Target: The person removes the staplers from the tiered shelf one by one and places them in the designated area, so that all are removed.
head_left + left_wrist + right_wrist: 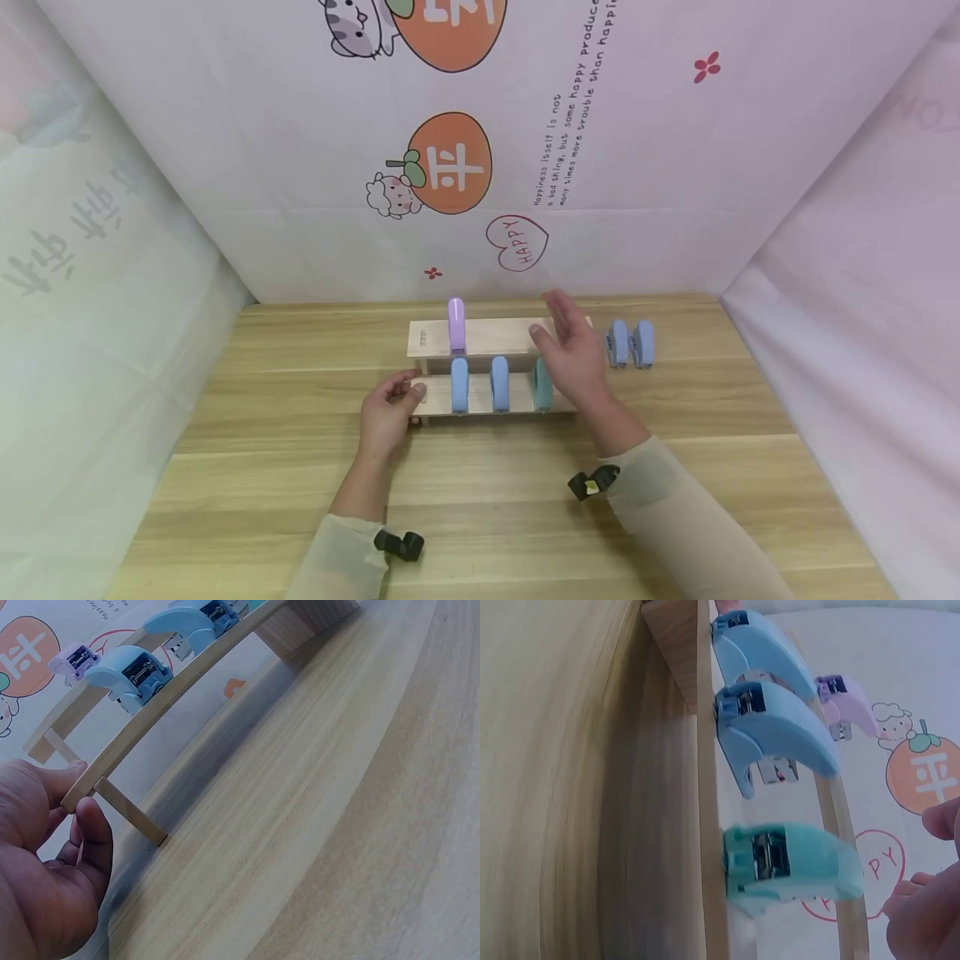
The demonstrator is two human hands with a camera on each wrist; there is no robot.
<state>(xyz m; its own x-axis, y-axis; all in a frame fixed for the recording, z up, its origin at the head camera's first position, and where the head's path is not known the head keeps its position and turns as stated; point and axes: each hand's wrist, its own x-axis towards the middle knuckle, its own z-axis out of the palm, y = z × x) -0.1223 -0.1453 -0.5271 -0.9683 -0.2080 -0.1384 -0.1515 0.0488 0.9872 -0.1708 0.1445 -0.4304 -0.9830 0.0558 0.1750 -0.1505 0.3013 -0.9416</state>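
Observation:
A two-tier wooden stand bears several small staplers. On its upper tier, toward the left, is a purple stapler. Along the lower tier sit a blue stapler, a second blue stapler and a green stapler. My left hand pinches the left end of the lower tier between thumb and fingers, as the left wrist view also shows. Over the right end of the upper tier is my right hand, fingers extended, thumb apart, nothing visible in it. It covers part of the stand's right end.
Two more blue staplers, a nearer-in one and an outer one, stand on the wooden table just right of the stand. A printed white cloth hangs behind, with cloth at both sides.

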